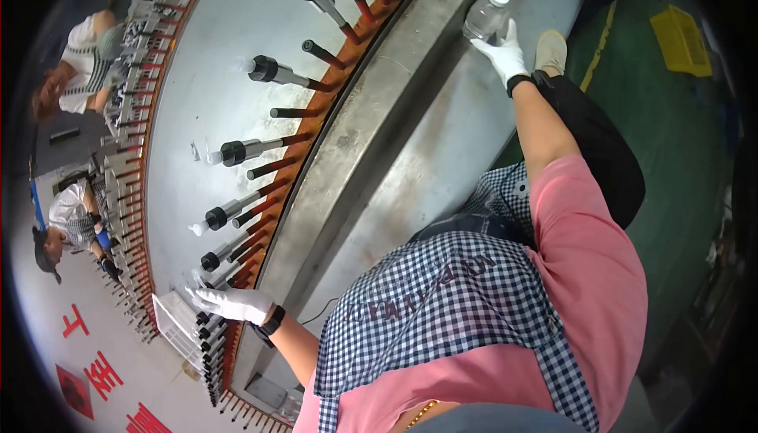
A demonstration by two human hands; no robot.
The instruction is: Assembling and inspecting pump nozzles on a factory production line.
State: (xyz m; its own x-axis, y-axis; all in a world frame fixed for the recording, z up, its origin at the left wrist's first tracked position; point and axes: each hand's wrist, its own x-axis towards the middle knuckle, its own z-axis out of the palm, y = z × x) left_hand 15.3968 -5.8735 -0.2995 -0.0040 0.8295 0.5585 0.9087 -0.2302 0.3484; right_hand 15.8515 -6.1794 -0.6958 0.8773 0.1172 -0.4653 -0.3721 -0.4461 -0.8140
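Observation:
My right hand (504,56), in a white glove, grips the lower part of a clear bottle (483,19) with a white cap over the grey metal bench. My left hand (235,303), also gloved in white, is at the left beside the row of upright rods. Its fingers are stretched out and the thumb stands apart, close to a silver fitting with a black collar (210,260). Whether the fingertips touch that fitting is hard to see. Similar black-and-silver fittings (234,153) with pale tips sit on some rods; bare dark rods (293,112) stand between them.
A curved orange-brown track (322,109) carries the rods along a grey metal ledge (332,166). A white basket (175,324) stands beyond my left hand. Two people (69,220) work across the line at the far left. A yellow crate (681,41) lies on the green floor.

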